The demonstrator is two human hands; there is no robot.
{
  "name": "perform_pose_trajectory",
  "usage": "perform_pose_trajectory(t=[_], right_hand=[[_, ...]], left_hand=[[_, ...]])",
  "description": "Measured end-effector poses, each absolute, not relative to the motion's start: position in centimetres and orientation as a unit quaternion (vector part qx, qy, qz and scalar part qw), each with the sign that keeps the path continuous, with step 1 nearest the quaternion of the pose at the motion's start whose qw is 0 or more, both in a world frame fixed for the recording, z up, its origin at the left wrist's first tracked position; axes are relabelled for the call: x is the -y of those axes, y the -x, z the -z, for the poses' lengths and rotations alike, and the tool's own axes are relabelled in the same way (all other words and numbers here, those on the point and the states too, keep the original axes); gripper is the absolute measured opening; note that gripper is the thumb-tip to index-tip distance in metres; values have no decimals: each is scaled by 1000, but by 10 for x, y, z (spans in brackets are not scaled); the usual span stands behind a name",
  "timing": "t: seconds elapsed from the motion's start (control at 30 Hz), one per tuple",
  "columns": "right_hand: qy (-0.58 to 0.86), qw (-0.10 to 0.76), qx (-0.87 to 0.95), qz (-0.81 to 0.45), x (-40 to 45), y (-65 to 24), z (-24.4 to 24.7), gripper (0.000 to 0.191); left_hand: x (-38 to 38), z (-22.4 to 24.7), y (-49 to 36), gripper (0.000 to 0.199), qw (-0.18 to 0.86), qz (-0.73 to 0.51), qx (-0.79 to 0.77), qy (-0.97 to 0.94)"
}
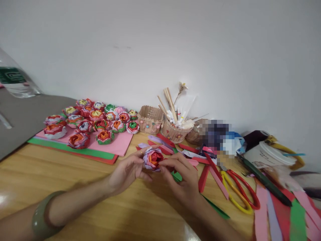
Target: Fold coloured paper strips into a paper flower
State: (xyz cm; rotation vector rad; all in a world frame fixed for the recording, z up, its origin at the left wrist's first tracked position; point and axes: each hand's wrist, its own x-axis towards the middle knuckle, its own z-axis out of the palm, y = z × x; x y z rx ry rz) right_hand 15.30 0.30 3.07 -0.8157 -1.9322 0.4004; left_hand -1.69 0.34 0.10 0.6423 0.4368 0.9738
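Note:
A folded paper flower (152, 158) with lilac outer petals and red and orange inner ones is held up over the wooden table. My left hand (127, 169) grips it from the left, fingers around its edge. From the right, my right hand (182, 179) pinches the flower's near right rim between thumb and fingers. Behind and right of the hands lie folded paper strips (204, 177) in red, pink, lilac and green. Several finished paper flowers (104, 136) in mixed colours stand at the left on a stack of coloured paper sheets (122, 144).
Small decorated baskets (150, 118) stand along the wall, one with sticks and markers (173, 110). Scissors (238, 190) with red and yellow handles lie at the right, near a dark green pen-like tool (265, 180), a white lidded cup (268, 155) and loose paper strips (298, 217). A plastic bottle (16, 78) is far left.

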Motion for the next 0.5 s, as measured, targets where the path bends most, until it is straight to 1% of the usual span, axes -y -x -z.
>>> perform_pose_trajectory(t=[0.2, 0.5], right_hand=[[368, 485, 762, -220, -6, -153, -32, 13], [384, 483, 755, -222, -5, -152, -32, 13]], left_hand=[[-3, -2, 17, 60, 808, -459, -215, -300], [-2, -3, 15, 57, 799, -480, -221, -286]])
